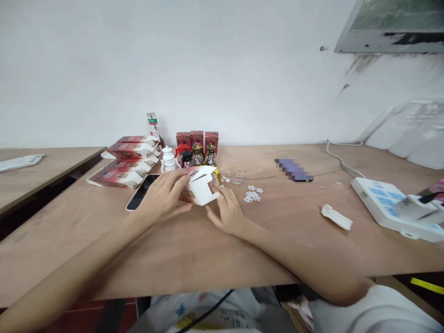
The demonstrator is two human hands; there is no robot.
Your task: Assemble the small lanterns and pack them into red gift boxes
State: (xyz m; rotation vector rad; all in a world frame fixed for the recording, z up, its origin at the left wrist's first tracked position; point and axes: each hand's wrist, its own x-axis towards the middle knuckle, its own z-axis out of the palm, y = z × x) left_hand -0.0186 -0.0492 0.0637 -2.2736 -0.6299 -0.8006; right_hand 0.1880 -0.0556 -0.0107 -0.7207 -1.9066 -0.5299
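Bare forearms reach in over the lower edge of a wooden table, with a white sleeve at the right one. Fingers of the left hand wrap the left side of a small red-and-white cardboard carton, thumb low, gripping it. On the right hand, half-curled fingers meet the carton's right end by its raised white flaps, the thumb standing apart below; whether they pinch it I cannot tell. The carton is tilted above the middle of the table, flapped end toward the right.

Just beside the left hand lies a dark-screened smartphone. Behind the carton stand miniature lanterns: a white one, a black one, a red one and two gold-and-black ones. Three upright red printed boxes back them. Red cartons with open flaps lie to the left, near a tube against the wall.

Rightward are small white pieces, thin metal wires, a pixelated flat object, a whitish strip and a white power strip.
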